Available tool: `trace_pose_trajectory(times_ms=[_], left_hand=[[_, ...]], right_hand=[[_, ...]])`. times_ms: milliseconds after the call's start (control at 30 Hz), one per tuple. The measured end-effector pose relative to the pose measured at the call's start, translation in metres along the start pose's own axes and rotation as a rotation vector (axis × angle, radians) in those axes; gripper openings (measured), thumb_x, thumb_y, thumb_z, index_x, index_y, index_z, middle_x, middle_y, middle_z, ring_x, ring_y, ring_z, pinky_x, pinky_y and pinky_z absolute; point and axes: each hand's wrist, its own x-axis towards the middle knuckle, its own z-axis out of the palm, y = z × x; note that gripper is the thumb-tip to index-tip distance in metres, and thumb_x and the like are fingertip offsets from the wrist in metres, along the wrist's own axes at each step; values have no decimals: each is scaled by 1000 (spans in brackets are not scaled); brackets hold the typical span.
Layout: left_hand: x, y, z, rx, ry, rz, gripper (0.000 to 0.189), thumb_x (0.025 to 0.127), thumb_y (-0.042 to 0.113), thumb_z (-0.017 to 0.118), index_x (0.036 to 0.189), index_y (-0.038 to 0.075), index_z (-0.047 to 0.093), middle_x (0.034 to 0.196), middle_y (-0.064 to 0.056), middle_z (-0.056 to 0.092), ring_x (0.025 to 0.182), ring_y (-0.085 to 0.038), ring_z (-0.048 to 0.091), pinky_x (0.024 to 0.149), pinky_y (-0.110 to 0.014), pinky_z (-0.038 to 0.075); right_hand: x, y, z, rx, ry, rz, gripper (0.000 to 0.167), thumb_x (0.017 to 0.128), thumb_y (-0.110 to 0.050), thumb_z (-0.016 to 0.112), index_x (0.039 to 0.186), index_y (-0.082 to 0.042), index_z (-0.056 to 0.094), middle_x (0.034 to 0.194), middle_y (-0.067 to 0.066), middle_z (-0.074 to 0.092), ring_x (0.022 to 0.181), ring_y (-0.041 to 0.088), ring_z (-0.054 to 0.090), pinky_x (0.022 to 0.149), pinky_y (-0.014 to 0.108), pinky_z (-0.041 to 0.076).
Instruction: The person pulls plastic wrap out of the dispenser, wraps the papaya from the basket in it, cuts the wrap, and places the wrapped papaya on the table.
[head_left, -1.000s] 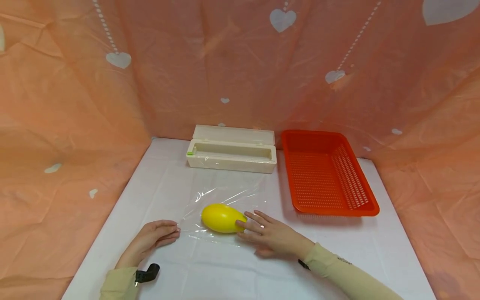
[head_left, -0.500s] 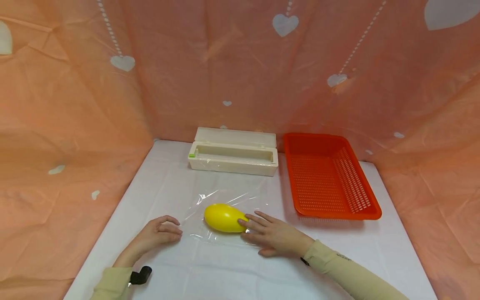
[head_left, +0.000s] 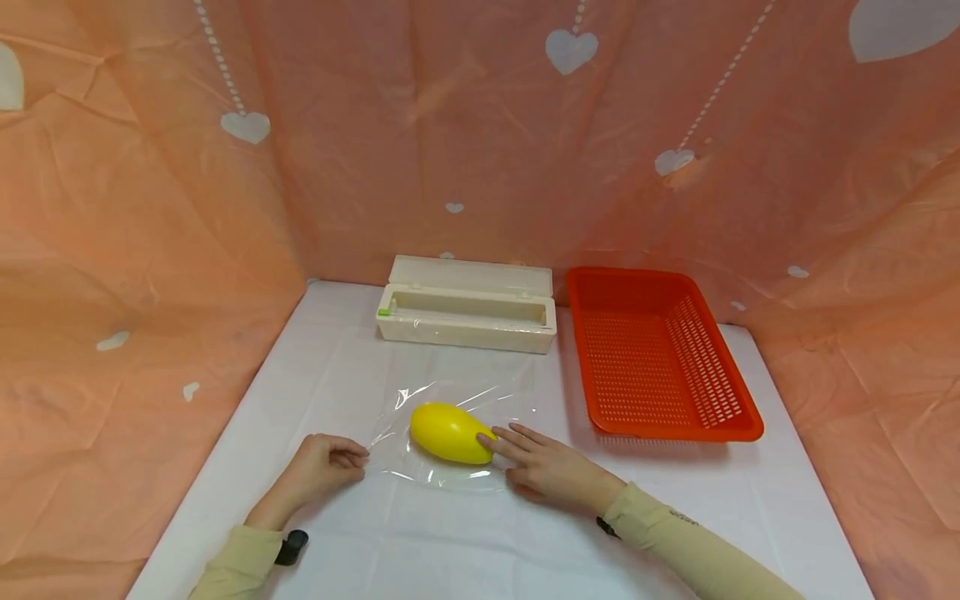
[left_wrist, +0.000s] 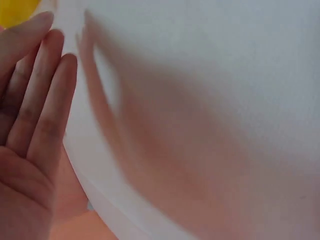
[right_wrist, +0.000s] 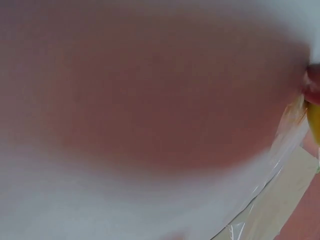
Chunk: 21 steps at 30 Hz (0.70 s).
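A smooth yellow mango-shaped fruit [head_left: 452,432] lies on a clear sheet of plastic wrap [head_left: 420,477] spread on the white table. My left hand [head_left: 324,469] is at the sheet's left edge, thumb and fingertips brought together on the film. In the left wrist view the other fingers [left_wrist: 52,110] are nearly straight. My right hand [head_left: 555,471] stands at the fruit's narrow right end. Its forefinger lies against the fruit, while the thumb is tucked under at the near right corner of the film. The right wrist view shows film [right_wrist: 287,125] running up to the fingertips [right_wrist: 313,92].
Behind the film stands a long white wrap dispenser [head_left: 465,332] with its lid up and a green piece at its left end. An orange-red plastic basket [head_left: 675,433] is at the back right. An orange cloth with white hearts [head_left: 480,150] surrounds the table.
My left hand lifted off the film's edge, its fingers parted, then closed back on it. The right thumb drew in from the side toward the film, and the fruit shifted slightly to the right.
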Motion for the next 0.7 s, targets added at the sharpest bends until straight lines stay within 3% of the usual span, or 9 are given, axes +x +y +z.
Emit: trace_pose_trajectory(times_ms=[67,200,300,367,433,533,600,700], left_hand=[[0,1,0,54,37,53,18,71,-7,79,87,1,73,77,-2,69,67,-9,63,61,-25,55],[-1,4,1,125,101,136,16,72,-5,79,79,8,72,74,4,66,67,-6,60,60,-24,54],[-1,4,0,129,145,186,20,71,-4,81,77,12,72,77,5,63,70,-7,60,63,-25,54],[0,3,-3,109,167,205,22,70,-4,81,77,15,72,83,2,62,73,-9,61,66,-26,55],[2,3,-5,70,176,203,22,71,-3,81,77,16,72,92,-3,62,77,-11,62,70,-27,55],[6,5,-10,2,160,173,17,76,3,80,80,18,72,104,-10,63,83,-12,62,75,-27,54],[11,6,-12,-42,143,150,11,80,8,78,82,17,72,109,-12,64,88,-11,61,78,-26,53],[20,10,-15,-130,117,122,4,84,10,74,86,11,71,116,-14,64,95,-17,61,83,-25,51]], right_hand=[[1,0,0,-11,7,-4,1,88,-17,69,89,-17,69,156,14,20,140,32,26,115,46,18],[3,-1,1,-5,20,-2,9,84,-8,71,87,-16,68,155,14,22,139,31,28,115,46,19],[4,-1,3,26,41,3,5,86,-9,69,87,-14,66,155,11,25,138,28,30,114,45,23],[5,-1,4,59,66,4,7,88,-10,67,95,-10,68,154,10,28,138,27,32,113,44,24],[6,0,4,100,101,9,23,90,-10,65,112,-4,66,153,9,31,137,26,34,113,41,26],[7,3,7,170,157,18,48,89,-9,65,135,1,51,151,9,35,136,24,35,112,37,27],[8,4,9,214,192,30,53,88,-10,67,136,2,49,150,9,37,136,22,36,111,35,29],[9,6,13,291,214,80,42,88,-10,66,128,-3,55,150,6,36,136,19,35,110,34,32]])
